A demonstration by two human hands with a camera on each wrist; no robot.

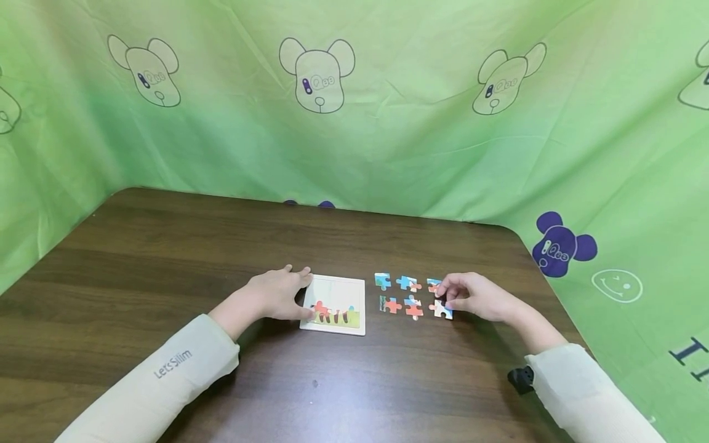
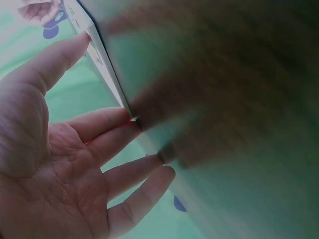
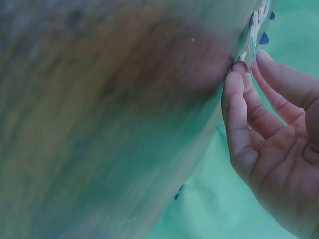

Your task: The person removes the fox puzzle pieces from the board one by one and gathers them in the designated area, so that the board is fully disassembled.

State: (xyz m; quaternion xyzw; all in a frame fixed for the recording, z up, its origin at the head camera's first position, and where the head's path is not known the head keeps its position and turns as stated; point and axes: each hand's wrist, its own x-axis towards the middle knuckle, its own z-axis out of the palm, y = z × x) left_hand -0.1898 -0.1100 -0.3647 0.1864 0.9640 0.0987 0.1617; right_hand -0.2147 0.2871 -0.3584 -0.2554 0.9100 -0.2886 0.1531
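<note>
One hand, your left hand (image 1: 274,295), lies spread along the left side of the tray (image 1: 332,330), the thumb on the rim and the fingertips at the far-left corner; its fingers are nearly straight and clasp nothing. That light pressure should serve well as a brace; use it to stop the tray sliding, and leave the inside uncovered.

The tray sits flat on the table (image 1: 316,381), its sides roughly square to you. Foreshortening hides any long axis. Its coloured picture strip (image 1: 338,317) runs sideways across the near part, the figures' legs towards you; the far part is pale and bare.

Just right of the tray lie loose pieces in two rows. The far-left piece (image 1: 382,281) sends a knob right. The near-left piece (image 1: 390,304) runs longest sideways, its knob also right. The far-middle piece (image 1: 408,283) points a knob left; the near-middle piece (image 1: 413,307) runs near to far. The far-right piece (image 1: 433,285) is partly covered. The near-right piece (image 1: 440,310) has a knob left and a notch towards you.

Your right hand (image 1: 476,298) is curled over these last two; you cannot tell whether it pinches either. Take opposite edges and lift level, sparing the neighbour.
</note>
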